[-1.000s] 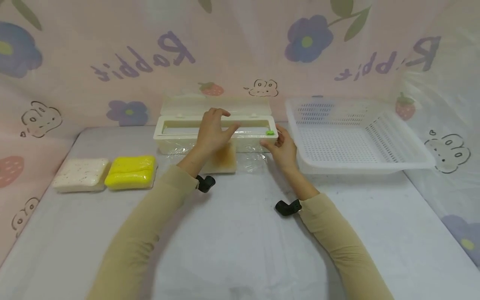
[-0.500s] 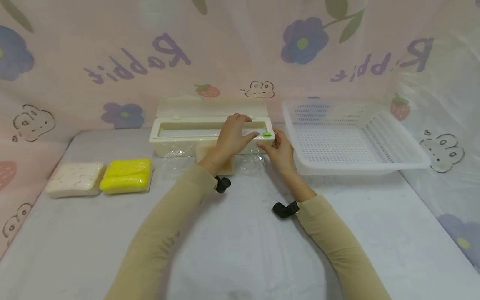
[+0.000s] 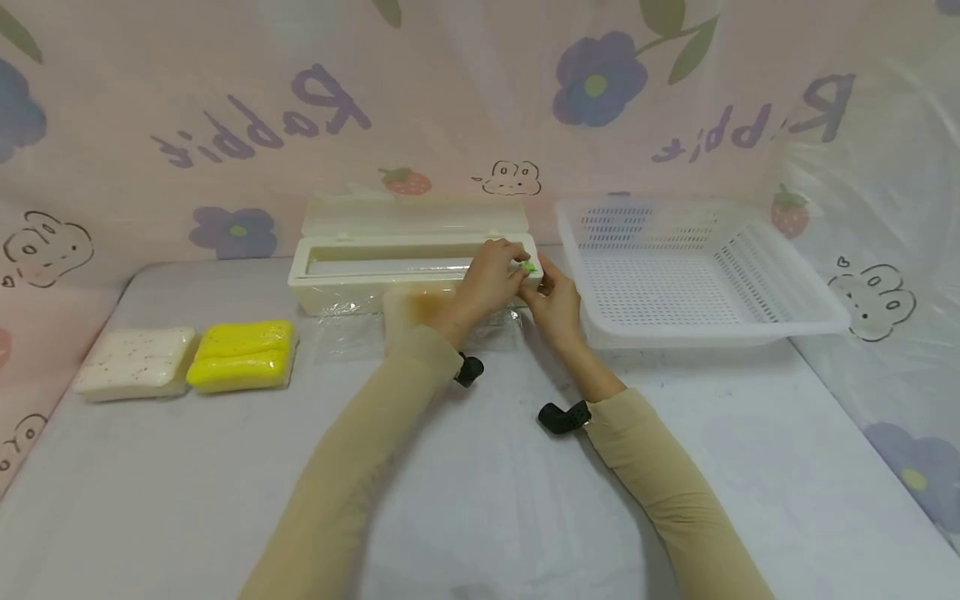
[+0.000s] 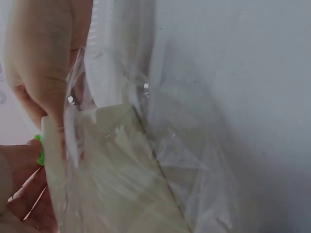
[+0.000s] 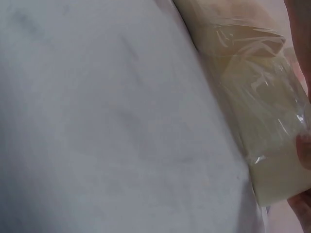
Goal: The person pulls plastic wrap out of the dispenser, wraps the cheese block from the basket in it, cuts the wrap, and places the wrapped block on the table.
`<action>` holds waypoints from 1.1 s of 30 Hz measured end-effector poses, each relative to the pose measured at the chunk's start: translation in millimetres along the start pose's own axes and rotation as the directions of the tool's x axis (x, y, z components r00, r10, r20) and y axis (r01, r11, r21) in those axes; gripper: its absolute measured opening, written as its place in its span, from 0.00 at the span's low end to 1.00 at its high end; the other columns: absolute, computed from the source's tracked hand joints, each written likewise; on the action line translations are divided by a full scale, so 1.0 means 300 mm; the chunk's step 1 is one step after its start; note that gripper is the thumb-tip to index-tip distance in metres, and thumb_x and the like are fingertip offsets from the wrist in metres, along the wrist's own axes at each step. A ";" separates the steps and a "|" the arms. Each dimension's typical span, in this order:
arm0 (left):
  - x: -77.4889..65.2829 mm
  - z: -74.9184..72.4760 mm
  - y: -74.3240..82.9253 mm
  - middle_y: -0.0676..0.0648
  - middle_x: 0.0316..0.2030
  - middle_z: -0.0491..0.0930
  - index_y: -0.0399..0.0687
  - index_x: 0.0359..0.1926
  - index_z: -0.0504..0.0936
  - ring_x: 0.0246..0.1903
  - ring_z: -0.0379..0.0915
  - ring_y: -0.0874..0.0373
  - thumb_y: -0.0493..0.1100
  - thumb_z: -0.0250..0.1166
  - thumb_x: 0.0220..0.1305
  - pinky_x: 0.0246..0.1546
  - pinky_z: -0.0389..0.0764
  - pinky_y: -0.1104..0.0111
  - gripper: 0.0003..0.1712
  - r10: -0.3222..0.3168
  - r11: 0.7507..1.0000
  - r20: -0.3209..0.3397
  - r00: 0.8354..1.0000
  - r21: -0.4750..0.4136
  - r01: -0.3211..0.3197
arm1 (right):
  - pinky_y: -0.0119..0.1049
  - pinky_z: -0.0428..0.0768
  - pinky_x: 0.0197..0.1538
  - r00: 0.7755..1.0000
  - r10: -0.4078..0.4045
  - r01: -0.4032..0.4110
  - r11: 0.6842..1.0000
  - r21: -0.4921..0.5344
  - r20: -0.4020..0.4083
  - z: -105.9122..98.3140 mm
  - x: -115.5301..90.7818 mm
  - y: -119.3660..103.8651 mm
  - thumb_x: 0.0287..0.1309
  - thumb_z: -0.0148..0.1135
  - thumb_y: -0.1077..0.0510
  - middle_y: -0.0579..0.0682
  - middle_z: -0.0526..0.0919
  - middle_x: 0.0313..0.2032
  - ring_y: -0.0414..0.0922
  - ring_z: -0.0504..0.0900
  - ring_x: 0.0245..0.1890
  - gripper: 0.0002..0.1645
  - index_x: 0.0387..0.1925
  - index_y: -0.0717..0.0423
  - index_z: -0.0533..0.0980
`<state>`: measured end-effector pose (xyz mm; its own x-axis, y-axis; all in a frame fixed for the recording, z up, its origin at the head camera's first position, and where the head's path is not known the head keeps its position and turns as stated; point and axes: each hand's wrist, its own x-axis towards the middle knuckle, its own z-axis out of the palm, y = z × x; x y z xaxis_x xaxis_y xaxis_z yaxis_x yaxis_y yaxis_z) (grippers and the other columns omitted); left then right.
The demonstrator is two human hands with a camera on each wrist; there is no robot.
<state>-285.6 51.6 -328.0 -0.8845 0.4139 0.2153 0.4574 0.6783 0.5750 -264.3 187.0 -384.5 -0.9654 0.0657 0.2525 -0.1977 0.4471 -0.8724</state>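
Observation:
A cream cling film dispenser (image 3: pixel 337 298) stands at the back of the table, its lid (image 3: pixel 412 215) raised. My left hand (image 3: pixel 487 282) pinches the small green cutter slider (image 3: pixel 529 267) at the dispenser's right end; fingertips meet the slider (image 4: pixel 40 151) in the left wrist view. My right hand (image 3: pixel 558 307) holds that same end, thumb on the front wall and fingers round the side. Clear cling film (image 3: pixel 341 332) hangs down the front onto the table. Against the front leans a beige block with a browned patch (image 3: pixel 401 315), like a slice of bread, partly covered by my left wrist.
A white plastic basket (image 3: pixel 697 333) stands close to the right of my right hand. On the left lie a yellow film-wrapped block (image 3: pixel 243 357) and a speckled white one (image 3: pixel 137 362), side by side. A printed curtain (image 3: pixel 450 100) hangs right behind the dispenser.
My left hand has moved right along the dispenser's top edge to the green slider, and its fingers have closed on it. My right hand has kept its hold on the end.

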 end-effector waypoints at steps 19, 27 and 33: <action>-0.015 -0.044 -0.023 0.45 0.40 0.83 0.42 0.44 0.86 0.41 0.77 0.53 0.40 0.66 0.62 0.43 0.78 0.66 0.11 -0.061 0.998 -0.025 0.998 -0.034 0.061 | 0.33 0.83 0.43 0.999 -0.019 0.021 0.998 0.056 -0.034 0.010 0.013 0.006 0.50 0.72 0.59 0.64 0.80 0.52 0.56 0.84 0.46 0.43 0.67 0.60 0.64; -0.047 -0.143 -0.081 0.43 0.43 0.85 0.40 0.43 0.86 0.44 0.79 0.52 0.37 0.66 0.62 0.45 0.80 0.66 0.10 -0.129 0.988 0.058 0.990 -0.072 0.134 | 0.39 0.82 0.49 1.000 -0.025 0.026 0.999 0.047 -0.012 0.014 0.013 -0.002 0.51 0.71 0.58 0.62 0.79 0.55 0.56 0.83 0.48 0.44 0.68 0.60 0.63; -0.086 -0.223 -0.141 0.41 0.45 0.84 0.38 0.44 0.86 0.46 0.78 0.51 0.36 0.65 0.62 0.47 0.79 0.64 0.10 -0.160 0.983 0.110 0.981 -0.073 0.168 | 0.36 0.82 0.49 0.999 -0.030 0.032 0.998 0.048 -0.038 0.005 0.018 0.010 0.49 0.72 0.59 0.62 0.79 0.55 0.55 0.83 0.48 0.43 0.66 0.62 0.65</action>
<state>-288.2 -28.3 -305.1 -0.9306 0.3647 0.0323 0.2942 0.6923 0.6590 -270.4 187.5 -386.4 -0.9517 0.0861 0.2947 -0.2367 0.4054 -0.8829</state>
